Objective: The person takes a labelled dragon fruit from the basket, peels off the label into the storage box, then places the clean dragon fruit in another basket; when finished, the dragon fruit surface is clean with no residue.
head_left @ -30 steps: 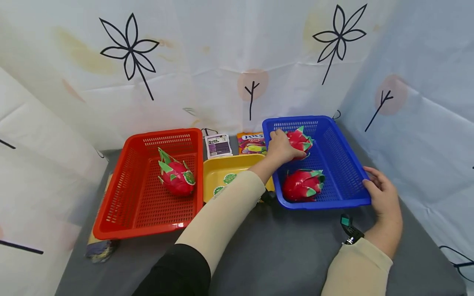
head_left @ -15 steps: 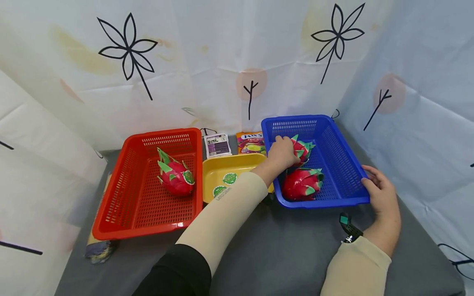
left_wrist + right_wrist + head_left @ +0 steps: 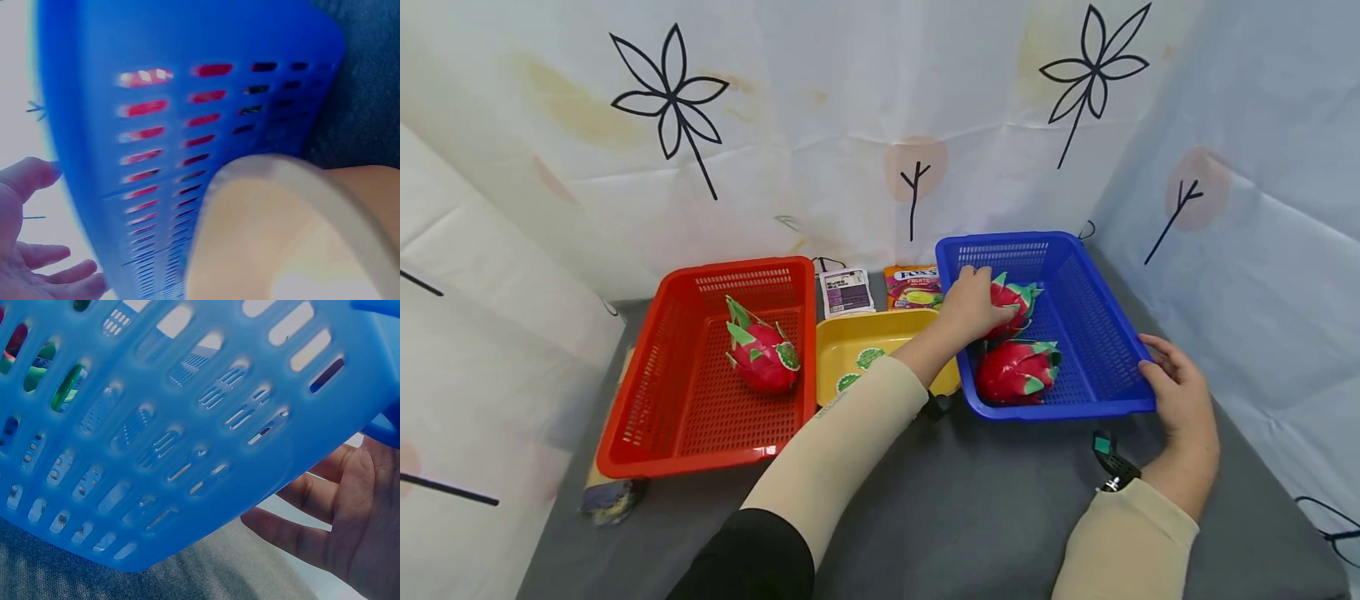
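Observation:
My left hand point(image 3: 973, 307) reaches over the left rim of the blue basket point(image 3: 1078, 333), beside a red dragon fruit point(image 3: 1011, 307) with green tips. Its thumb lies close to the fruit; I cannot tell whether they touch. The left wrist view shows its fingers point(image 3: 53, 275) apart and loosely extended past the rim. A second dragon fruit point(image 3: 1017, 373) lies nearer in the same basket. At the basket's front right corner my right hand point(image 3: 1183, 400) holds the rim. In the right wrist view its fingers point(image 3: 294, 534) go behind the basket wall.
To the left stands a red basket point(image 3: 700, 462) containing one dragon fruit point(image 3: 763, 357). Between the baskets sits a yellow tray point(image 3: 880, 329) with green round stickers. Behind it are a purple-and-white packet point(image 3: 847, 292) and a candy bag point(image 3: 913, 287). Fabric walls enclose the grey table point(image 3: 970, 517).
The far dragon fruit has come down and slightly nearer inside the blue basket. My left hand has loosened and shifted slightly left of it. My right hand stays on the rim.

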The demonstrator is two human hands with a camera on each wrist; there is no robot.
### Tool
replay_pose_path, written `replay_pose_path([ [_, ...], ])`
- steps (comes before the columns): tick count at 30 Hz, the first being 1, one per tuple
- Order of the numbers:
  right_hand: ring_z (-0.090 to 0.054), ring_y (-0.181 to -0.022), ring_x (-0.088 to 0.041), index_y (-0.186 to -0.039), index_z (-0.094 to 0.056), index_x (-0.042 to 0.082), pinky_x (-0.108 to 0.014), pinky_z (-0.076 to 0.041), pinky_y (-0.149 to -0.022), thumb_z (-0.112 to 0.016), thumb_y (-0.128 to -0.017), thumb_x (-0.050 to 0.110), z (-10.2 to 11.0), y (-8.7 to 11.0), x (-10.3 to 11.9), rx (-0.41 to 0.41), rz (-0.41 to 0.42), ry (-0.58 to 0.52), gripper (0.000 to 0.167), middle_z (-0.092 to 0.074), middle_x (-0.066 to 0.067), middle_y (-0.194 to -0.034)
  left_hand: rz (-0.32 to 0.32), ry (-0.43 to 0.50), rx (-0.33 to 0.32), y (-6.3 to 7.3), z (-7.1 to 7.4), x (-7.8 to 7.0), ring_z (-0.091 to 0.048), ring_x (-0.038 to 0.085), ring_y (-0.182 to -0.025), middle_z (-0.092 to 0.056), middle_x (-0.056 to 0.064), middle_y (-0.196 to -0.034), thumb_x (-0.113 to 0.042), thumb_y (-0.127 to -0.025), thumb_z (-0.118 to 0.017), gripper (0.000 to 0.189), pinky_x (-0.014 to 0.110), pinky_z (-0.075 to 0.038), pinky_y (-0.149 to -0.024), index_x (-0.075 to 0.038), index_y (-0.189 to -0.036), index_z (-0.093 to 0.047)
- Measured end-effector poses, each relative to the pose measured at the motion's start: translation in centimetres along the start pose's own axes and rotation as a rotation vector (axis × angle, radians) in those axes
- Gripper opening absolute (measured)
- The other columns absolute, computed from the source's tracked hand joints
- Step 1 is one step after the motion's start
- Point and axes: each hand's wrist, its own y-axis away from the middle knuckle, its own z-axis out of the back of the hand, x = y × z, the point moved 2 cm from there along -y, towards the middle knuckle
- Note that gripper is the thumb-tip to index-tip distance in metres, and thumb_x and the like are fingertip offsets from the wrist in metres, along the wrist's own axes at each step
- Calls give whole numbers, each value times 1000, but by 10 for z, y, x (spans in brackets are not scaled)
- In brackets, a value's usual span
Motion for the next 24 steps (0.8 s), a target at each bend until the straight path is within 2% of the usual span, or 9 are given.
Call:
replay_pose_path([
  [2, -60, -72, 4, -134, -62, 30, -11, -49, -61, -53, -103, 12, 1, 0, -1, -4, 1, -13, 37, -60, 24, -92, -29, 49, -20, 7, 9, -1, -52, 20, -132, -47, 9, -149, -43, -91, -76, 78, 36, -53, -99, -11, -155, -44],
  [6, -60, -71, 4, -130, -63, 33, -11, -48, -61, -53, -102, 11, 1, 0, 0, -9, 1, -19, 37, -60, 25, -90, -86, 146, -82, 26, 30, -5, -46, 21, -139, -43, 8, -156, -39, -94, -74, 76, 38, -52, -101, -12, -157, -42],
  [14, -60, -69, 4, -134, -63, 30, -10, -48, -61, -54, -103, 13, 0, 1, 1, -7, 6, 20, 37, -59, 25, -89, -220, 292, -243, 72, 75, -10, -48, 21, -137, -46, 10, -153, -32, -96, -72, 69, 36, -50, -104, -9, -155, -44],
  [24, -59, -70, 6, -135, -62, 32, -9, -47, -61, -54, -103, 15, -1, 1, 2, -7, -9, 38, 37, -57, 27, -89, -360, 398, -429, 129, 116, 1, -49, 17, -132, -49, 9, -148, -24, -93, -74, 69, 30, -53, -97, -8, -154, -45],
])
